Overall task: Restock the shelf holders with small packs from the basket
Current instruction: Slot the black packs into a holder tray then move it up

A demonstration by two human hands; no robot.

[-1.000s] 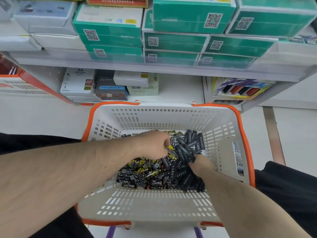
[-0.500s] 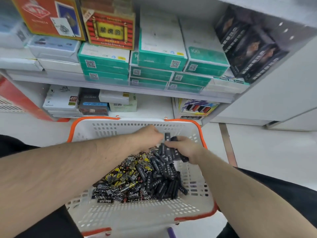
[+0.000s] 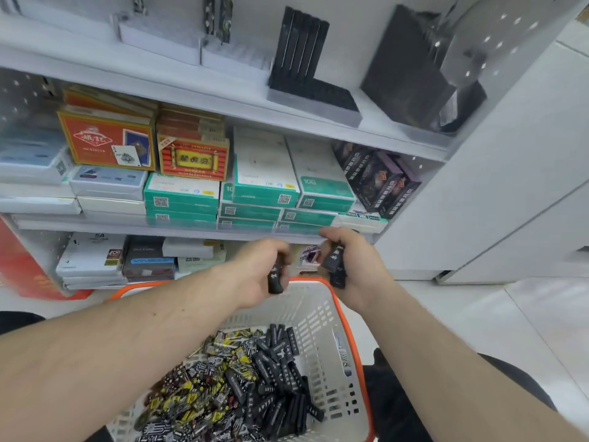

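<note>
Both hands have risen above the basket (image 3: 322, 317), left hand (image 3: 255, 275) gripping one black pack (image 3: 274, 275), right hand (image 3: 357, 266) clutching several black packs (image 3: 334, 266); teal boxes (image 3: 264, 199) sit beyond the basket.

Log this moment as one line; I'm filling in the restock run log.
stage: packs lifted | left hand: grips black pack | right hand: grips black packs | basket: below hands, many packs left
</note>
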